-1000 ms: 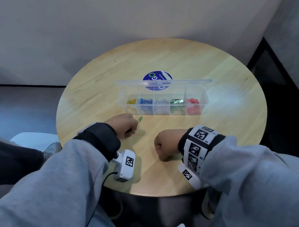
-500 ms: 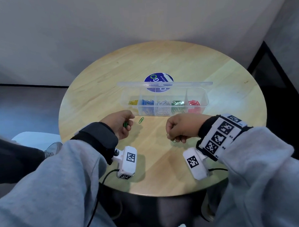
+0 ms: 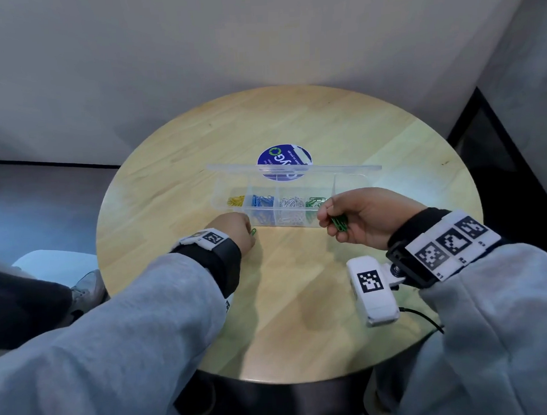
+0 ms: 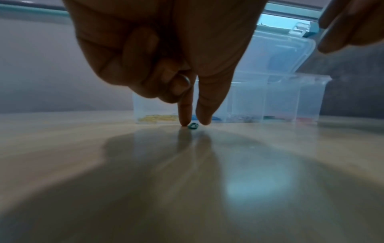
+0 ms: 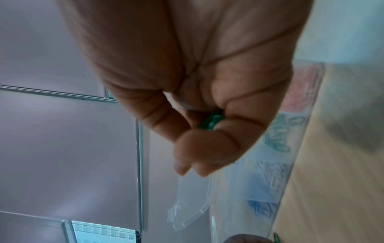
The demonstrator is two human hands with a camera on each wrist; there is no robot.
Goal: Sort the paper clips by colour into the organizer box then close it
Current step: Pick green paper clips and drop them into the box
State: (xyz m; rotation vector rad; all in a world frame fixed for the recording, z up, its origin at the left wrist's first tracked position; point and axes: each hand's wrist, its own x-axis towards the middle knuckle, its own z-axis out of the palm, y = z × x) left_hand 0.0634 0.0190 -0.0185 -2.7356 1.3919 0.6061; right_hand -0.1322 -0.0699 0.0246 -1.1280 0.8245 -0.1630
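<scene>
- The sorting step is judged to be nearly done, with the green clips being gathered; the organizer box (image 3: pixel 292 203) is seen lying open on the round table (image 3: pixel 388 145), its lid (image 3: pixel 295 168) raised at the far side; yellow, blue, white and green clips are already seen in separate compartments, and red ones are made out blurrily in the right wrist view.
- The right hand (image 3: pixel 365 217) is held just in front of the box, near the green compartment; its fingers are curled round a small bunch of green clips (image 3: pixel 339 224), which are pinched against the thumb.
- The left hand (image 3: pixel 232 232) is lowered to the table just in front of the box; in the left wrist view two fingertips (image 4: pixel 185 122) are set down either side of a single green clip (image 4: pixel 193 126), the other fingers being curled in; the clip is not yet lifted, and whether it is actually touched cannot be told.
- The next move is judged to call for the bunch to be released over the green compartment, not the white one beside it; the lone clip, lying flat, will likely need to be pinched or tipped by an edge before it can be raised.
- The lid remains to be closed afterwards.
</scene>
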